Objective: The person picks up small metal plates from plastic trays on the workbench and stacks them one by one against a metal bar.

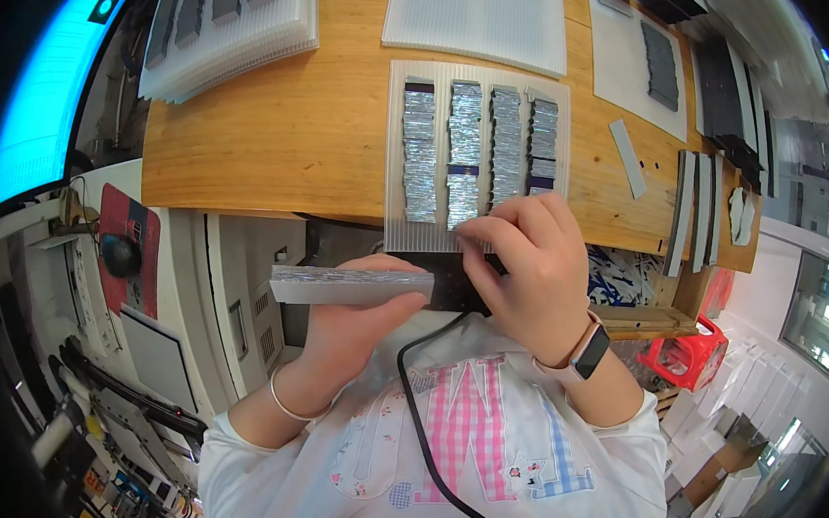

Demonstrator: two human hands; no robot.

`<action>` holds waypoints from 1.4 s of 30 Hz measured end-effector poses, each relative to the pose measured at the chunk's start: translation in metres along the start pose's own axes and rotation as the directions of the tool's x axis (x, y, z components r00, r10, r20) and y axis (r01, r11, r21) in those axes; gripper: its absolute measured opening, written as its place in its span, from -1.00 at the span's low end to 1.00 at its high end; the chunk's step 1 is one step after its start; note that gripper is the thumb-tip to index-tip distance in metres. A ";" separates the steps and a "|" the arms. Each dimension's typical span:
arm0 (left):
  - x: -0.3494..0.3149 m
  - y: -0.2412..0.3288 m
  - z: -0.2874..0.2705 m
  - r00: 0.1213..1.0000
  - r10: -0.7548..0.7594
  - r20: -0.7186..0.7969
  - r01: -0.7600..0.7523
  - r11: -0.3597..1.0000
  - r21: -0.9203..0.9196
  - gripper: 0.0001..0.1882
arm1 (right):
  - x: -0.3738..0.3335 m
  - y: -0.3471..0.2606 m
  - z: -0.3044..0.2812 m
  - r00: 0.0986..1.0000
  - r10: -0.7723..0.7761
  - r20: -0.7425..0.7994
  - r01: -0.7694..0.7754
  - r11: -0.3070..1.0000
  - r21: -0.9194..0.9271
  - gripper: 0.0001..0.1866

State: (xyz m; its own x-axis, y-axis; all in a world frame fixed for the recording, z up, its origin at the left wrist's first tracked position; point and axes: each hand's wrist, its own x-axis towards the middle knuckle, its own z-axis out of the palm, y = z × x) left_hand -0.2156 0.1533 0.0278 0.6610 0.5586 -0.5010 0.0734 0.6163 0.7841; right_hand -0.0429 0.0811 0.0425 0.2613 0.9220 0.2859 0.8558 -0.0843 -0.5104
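My left hand [348,331] is wrapped round a long grey block [351,290] with a shiny, layered silver top, like a stack of thin strips. It holds the block level in front of my body, off the table. My right hand [533,257] is curled, thumb and index finger pinched at the near end of a row of silver strips [464,148]. What lies between those fingertips is too small to tell. That row is one of several on a translucent ribbed plastic sheet [397,239], which overhangs the table's near edge.
Stacked ribbed sheets [296,24] bearing grey strips stand at the far left of the wooden table [269,155]. Another ribbed sheet [476,21] lies behind. At right are a loose pale strip [628,158] and long grey-white bars [699,215]. A black cable [415,401] crosses my front.
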 end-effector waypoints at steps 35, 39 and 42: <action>0.002 -0.003 0.003 1.000 -0.008 -0.015 0.007 0.998 -0.067 -0.77 | -0.018 0.029 -0.043 0.990 0.144 -0.009 -0.144 0.983 -0.110 -0.88; 0.000 0.000 0.001 0.999 -0.001 -0.046 -0.003 0.997 -0.076 -0.76 | -0.017 0.030 -0.039 0.990 0.143 -0.001 -0.143 0.983 -0.115 -0.86; 0.000 0.005 -0.002 0.996 0.002 -0.085 -0.004 1.000 -0.024 -0.75 | -0.018 0.031 -0.037 0.988 0.152 -0.026 -0.154 0.982 -0.106 -0.88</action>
State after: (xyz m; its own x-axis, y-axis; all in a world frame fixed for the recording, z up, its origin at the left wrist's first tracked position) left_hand -0.2164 0.1579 0.0311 0.5954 0.6051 -0.5285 0.0530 0.6268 0.7774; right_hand -0.0049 0.0476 0.0512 0.3998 0.8883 0.2261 0.8480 -0.2648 -0.4590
